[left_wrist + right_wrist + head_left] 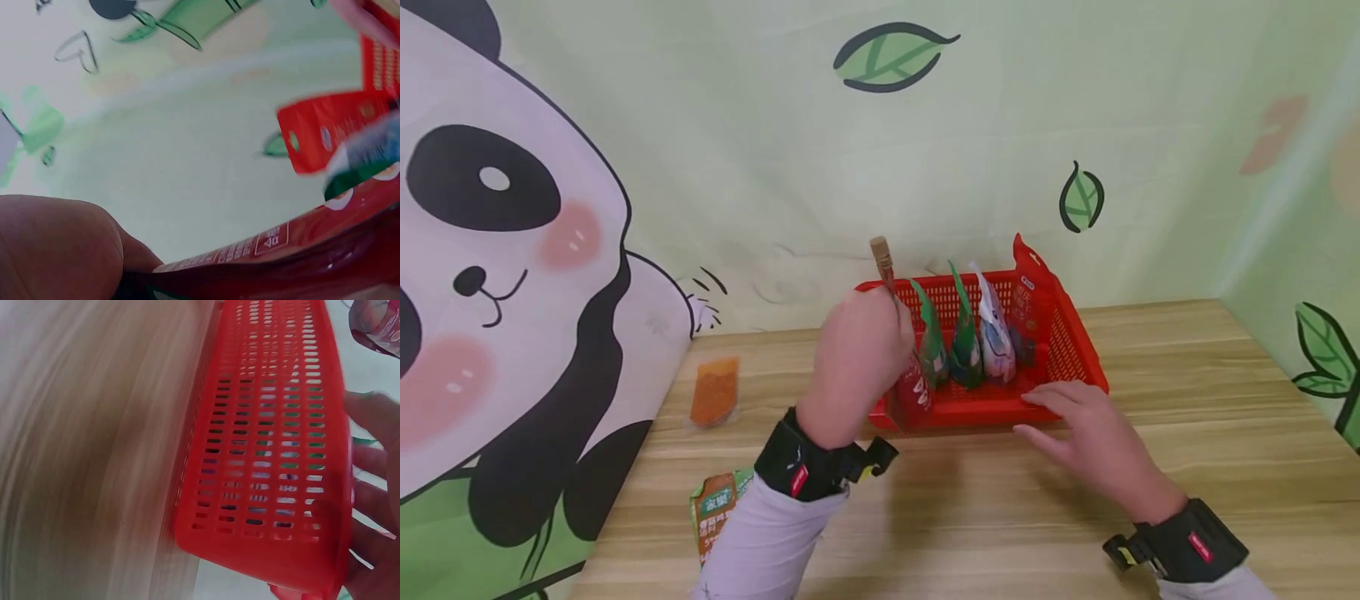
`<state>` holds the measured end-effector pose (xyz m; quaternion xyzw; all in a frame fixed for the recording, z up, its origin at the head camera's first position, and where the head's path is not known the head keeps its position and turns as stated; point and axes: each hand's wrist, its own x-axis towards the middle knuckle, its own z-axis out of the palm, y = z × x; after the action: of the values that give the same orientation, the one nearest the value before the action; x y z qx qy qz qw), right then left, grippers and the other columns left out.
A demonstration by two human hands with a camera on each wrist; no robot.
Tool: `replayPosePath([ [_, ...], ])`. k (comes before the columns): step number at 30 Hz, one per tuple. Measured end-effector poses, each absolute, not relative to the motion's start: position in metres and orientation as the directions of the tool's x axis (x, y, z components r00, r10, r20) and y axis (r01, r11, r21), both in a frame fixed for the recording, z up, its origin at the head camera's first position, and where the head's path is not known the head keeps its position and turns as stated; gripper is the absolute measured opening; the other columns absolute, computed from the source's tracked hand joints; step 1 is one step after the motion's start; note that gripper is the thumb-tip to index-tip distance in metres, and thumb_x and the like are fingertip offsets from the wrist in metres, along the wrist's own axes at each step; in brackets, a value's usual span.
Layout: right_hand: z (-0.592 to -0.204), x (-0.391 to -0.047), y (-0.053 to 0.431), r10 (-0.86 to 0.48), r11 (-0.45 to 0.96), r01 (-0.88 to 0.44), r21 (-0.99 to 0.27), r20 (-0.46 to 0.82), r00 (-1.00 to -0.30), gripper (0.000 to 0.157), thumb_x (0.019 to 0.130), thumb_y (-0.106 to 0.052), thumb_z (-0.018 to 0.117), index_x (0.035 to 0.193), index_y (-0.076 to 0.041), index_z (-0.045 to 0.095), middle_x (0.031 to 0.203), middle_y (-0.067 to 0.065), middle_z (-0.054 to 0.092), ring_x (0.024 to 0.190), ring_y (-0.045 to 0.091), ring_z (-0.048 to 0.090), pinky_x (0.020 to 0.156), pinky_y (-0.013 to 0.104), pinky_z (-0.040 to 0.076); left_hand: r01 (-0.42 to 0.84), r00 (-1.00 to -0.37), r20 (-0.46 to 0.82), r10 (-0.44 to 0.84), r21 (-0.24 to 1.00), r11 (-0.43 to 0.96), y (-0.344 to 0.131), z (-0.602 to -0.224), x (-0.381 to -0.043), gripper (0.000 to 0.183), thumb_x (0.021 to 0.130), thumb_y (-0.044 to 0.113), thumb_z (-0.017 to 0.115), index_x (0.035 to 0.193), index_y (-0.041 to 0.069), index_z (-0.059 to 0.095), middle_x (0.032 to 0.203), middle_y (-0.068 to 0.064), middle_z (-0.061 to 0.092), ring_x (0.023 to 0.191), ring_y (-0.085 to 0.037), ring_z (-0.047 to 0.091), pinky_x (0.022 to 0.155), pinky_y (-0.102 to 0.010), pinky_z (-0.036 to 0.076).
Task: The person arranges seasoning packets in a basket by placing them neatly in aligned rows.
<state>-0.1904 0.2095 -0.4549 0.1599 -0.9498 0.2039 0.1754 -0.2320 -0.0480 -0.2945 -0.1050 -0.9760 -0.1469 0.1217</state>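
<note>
My left hand (865, 358) pinches the upper part of a red packet (913, 393) with white lettering, at the left end of a red perforated plastic basket (977, 412). In the left wrist view the thumb lies against this glossy red packet (275, 244). My right hand (1093, 437) is at the basket's front right, its fingers loosely extended over the rim. Within the basket stand two green packets (966, 358), a white-and-purple packet (996, 337) and another red packet (1028, 304). The right wrist view shows the basket's slotted wall (269, 444) close up.
On the wooden table (970, 517), left of the basket, lies a clear packet with orange contents (715, 392). Nearer the front is a green-and-brown packet (715, 506), partly covered by the left sleeve. A printed cloth backdrop (760, 167) hangs behind the table.
</note>
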Motion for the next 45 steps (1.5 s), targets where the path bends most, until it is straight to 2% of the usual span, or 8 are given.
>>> replayPosePath([
  [8, -0.464, -0.204, 0.219, -0.241, 0.869, -0.385, -0.309, 0.415, -0.877, 0.043, 0.084, -0.037, 0.085, 0.115, -0.01, 0.078, 0.107, 0.01, 0.078, 0.099, 0.031, 0.072, 0.091, 0.056, 0.058, 0.219, -0.973, 0.125, 0.195, 0.229, 0.948, -0.057, -0.304, -0.282, 0.031, 0.103, 0.02, 0.055, 0.079, 0.006, 0.068, 0.068, -0.005, 0.067, 0.062, -0.017, 0.064, 0.049, -0.025, 0.048],
  [12, -0.467, -0.206, 0.221, -0.253, 0.853, -0.41, -0.323, 0.432, -0.866, 0.042, 0.083, -0.035, 0.086, 0.116, -0.011, 0.078, 0.108, 0.01, 0.078, 0.1, 0.03, 0.072, 0.091, 0.055, 0.058, 0.238, -0.969, 0.102, 0.223, 0.166, 0.957, -0.058, -0.32, -0.303, 0.03, 0.103, 0.021, 0.055, 0.082, 0.005, 0.069, 0.072, -0.006, 0.067, 0.063, -0.017, 0.062, 0.05, -0.025, 0.048],
  [19, -0.47, -0.207, 0.221, -0.267, 0.842, -0.443, -0.308, 0.476, -0.838, 0.042, 0.081, -0.033, 0.087, 0.116, -0.011, 0.078, 0.108, 0.01, 0.079, 0.099, 0.03, 0.073, 0.09, 0.054, 0.058, 0.211, -0.977, 0.066, 0.202, 0.185, 0.96, -0.059, -0.35, -0.334, 0.029, 0.103, 0.022, 0.055, 0.086, 0.004, 0.07, 0.077, -0.007, 0.069, 0.065, -0.019, 0.064, 0.053, -0.028, 0.052],
  [28, -0.471, -0.205, 0.221, -0.246, 0.847, -0.422, -0.323, 0.466, -0.85, 0.043, 0.081, -0.033, 0.087, 0.118, -0.012, 0.078, 0.108, 0.009, 0.078, 0.099, 0.029, 0.072, 0.089, 0.054, 0.059, 0.164, -0.986, 0.0, 0.17, 0.252, 0.954, -0.052, -0.366, -0.356, 0.026, 0.102, 0.024, 0.058, 0.094, 0.003, 0.071, 0.08, -0.007, 0.068, 0.069, -0.02, 0.064, 0.055, -0.026, 0.051],
  [36, -0.473, -0.205, 0.222, -0.235, 0.847, -0.415, -0.332, 0.465, -0.854, 0.044, 0.081, -0.032, 0.088, 0.119, -0.013, 0.077, 0.109, 0.009, 0.078, 0.099, 0.029, 0.072, 0.088, 0.053, 0.06, 0.128, -0.991, -0.009, 0.135, 0.268, 0.955, -0.044, -0.375, -0.37, 0.025, 0.1, 0.025, 0.062, 0.101, 0.003, 0.072, 0.083, -0.007, 0.068, 0.075, -0.021, 0.064, 0.059, -0.027, 0.052],
  [45, -0.475, -0.204, 0.223, -0.234, 0.847, -0.427, -0.318, 0.497, -0.835, 0.045, 0.079, -0.032, 0.089, 0.118, -0.013, 0.078, 0.107, 0.008, 0.079, 0.098, 0.027, 0.072, 0.088, 0.052, 0.06, 0.095, -0.991, -0.059, 0.122, 0.341, 0.935, -0.042, -0.378, -0.367, 0.022, 0.101, 0.021, 0.06, 0.102, 0.002, 0.07, 0.084, -0.009, 0.069, 0.071, -0.022, 0.065, 0.053, -0.026, 0.049],
])
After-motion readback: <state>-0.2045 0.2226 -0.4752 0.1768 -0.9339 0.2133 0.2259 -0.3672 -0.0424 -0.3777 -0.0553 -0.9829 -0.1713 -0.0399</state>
